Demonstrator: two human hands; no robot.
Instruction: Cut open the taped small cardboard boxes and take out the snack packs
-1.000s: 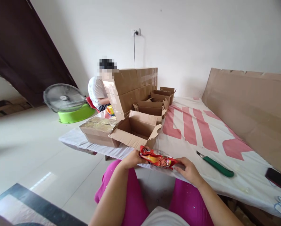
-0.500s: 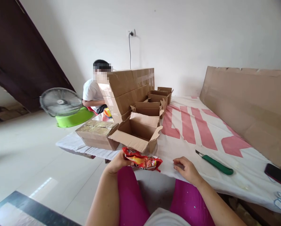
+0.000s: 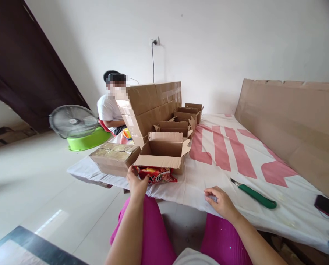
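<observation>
Gripping red packet (image 3: 161,175) with left hand (image 3: 137,184) — white characters, unclear — right hand (image 3: 222,203) loosely open, fingers curled

"What's the packet (image 3: 158,176) like?"
"Red, glossy, crinkled, printed with big characters."
"And where?"
"Crosswise, just below the box's (image 3: 157,161) front flap, its left end in my left hand (image 3: 137,184)."

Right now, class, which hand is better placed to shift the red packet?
Probably the left hand: it holds one end of the red packet, beside the nearest open box. The right hand is apart from the packet, nearer the green cutter.
</observation>
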